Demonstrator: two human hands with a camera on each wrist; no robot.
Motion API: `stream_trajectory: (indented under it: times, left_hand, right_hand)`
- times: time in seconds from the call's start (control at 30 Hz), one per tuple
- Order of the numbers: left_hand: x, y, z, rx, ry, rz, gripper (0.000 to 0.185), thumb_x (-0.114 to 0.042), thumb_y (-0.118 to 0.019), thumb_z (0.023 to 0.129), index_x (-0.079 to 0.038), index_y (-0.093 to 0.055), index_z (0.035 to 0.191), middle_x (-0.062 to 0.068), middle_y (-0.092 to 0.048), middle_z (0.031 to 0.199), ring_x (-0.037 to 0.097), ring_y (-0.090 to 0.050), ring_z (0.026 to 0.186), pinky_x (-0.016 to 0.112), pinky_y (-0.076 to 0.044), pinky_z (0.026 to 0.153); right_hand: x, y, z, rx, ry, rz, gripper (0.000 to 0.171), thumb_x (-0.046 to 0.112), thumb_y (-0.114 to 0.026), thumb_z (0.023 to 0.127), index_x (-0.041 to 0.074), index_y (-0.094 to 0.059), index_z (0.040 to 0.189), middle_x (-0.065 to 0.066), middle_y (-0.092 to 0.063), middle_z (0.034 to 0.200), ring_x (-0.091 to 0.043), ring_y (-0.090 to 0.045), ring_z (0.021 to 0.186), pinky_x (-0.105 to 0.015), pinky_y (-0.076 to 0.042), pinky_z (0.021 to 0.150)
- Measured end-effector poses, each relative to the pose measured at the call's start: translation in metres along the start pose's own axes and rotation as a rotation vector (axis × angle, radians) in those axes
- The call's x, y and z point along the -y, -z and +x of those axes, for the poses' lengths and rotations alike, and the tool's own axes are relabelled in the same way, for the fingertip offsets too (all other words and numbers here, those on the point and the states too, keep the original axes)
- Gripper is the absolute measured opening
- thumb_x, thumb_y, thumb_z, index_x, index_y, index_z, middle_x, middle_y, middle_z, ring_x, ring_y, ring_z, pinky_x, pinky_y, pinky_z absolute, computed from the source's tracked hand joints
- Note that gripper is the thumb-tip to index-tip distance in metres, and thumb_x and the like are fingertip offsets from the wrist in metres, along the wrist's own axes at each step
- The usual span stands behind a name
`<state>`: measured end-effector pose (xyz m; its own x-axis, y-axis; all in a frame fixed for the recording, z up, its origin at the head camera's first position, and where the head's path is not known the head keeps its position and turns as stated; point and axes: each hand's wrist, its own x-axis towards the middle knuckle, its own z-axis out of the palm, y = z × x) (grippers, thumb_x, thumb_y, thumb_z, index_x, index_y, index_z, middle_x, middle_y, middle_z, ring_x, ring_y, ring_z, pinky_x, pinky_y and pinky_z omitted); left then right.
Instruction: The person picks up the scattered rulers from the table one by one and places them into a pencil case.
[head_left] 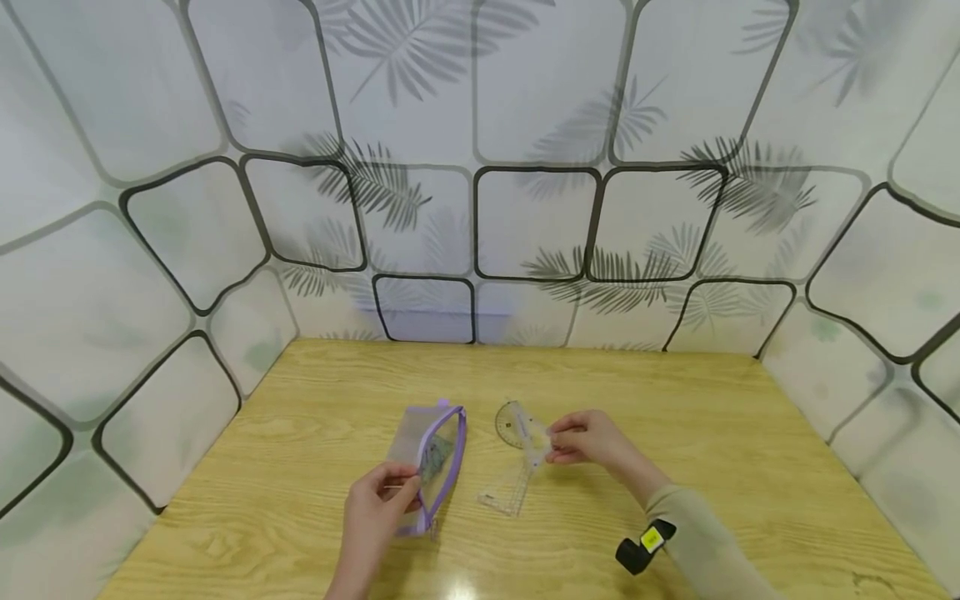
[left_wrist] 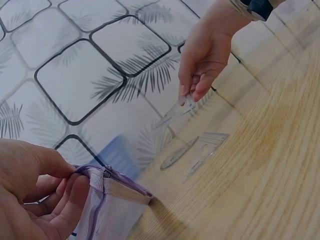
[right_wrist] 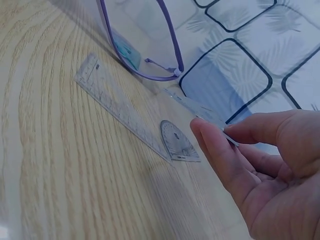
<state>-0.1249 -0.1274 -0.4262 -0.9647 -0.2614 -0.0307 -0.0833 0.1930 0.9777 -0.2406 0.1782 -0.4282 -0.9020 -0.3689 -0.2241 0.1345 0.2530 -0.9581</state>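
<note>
My left hand point(head_left: 375, 508) pinches the near rim of a see-through pouch point(head_left: 405, 429) with a purple zip edge, its mouth gaping to the right. Something greenish point(right_wrist: 126, 51) lies inside. To the right of the pouch, my right hand point(head_left: 592, 437) holds a clear plastic set square point(right_wrist: 197, 107) between thumb and fingers, raised above the table in the left wrist view. Below it lie a clear protractor point(right_wrist: 177, 142) and a second clear set square point(right_wrist: 120, 107) with ruler marks, close together on the wood.
The wood-grain table point(head_left: 637, 383) meets a patterned cloth wall point(head_left: 536, 221) at the back, with more of this cloth at both sides. A dark strap point(head_left: 637, 554) with a yellow-faced device is on the right sleeve.
</note>
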Motion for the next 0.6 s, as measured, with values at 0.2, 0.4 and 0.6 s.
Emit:
stream_trajectory:
  times: [0.2, 0.4, 0.6]
  left_hand:
    - [-0.001, 0.000, -0.002, -0.003, 0.001, -0.011, 0.017, 0.001, -0.066, 0.089, 0.011, -0.067, 0.103, 0.019, -0.070, 0.093, 0.010, -0.068, 0.071, 0.019, -0.063, 0.065]
    - [0.000, -0.002, -0.001, 0.003, -0.003, -0.005, 0.017, 0.001, -0.066, 0.089, 0.011, -0.067, 0.103, 0.020, -0.070, 0.094, 0.010, -0.068, 0.072, 0.019, -0.063, 0.065]
    - [0.001, -0.003, -0.002, 0.002, -0.013, -0.005, 0.018, 0.001, -0.066, 0.089, 0.011, -0.067, 0.104, 0.020, -0.070, 0.095, 0.012, -0.069, 0.073, 0.020, -0.063, 0.065]
  right_hand:
    - [-0.002, -0.005, 0.001, 0.025, 0.009, 0.029, 0.034, 0.003, -0.057, 0.096, -0.018, -0.054, 0.123, -0.014, -0.072, 0.089, -0.017, -0.075, 0.079, -0.032, -0.065, 0.076]
    - [-0.004, -0.008, 0.002, 0.026, 0.012, 0.027, 0.033, 0.004, -0.057, 0.097, -0.017, -0.055, 0.123, -0.013, -0.072, 0.089, -0.019, -0.075, 0.081, -0.034, -0.066, 0.077]
    - [-0.004, -0.012, 0.002, 0.026, 0.008, 0.010, 0.034, 0.006, -0.058, 0.097, -0.016, -0.055, 0.123, -0.016, -0.070, 0.094, -0.019, -0.074, 0.082, -0.035, -0.065, 0.079]
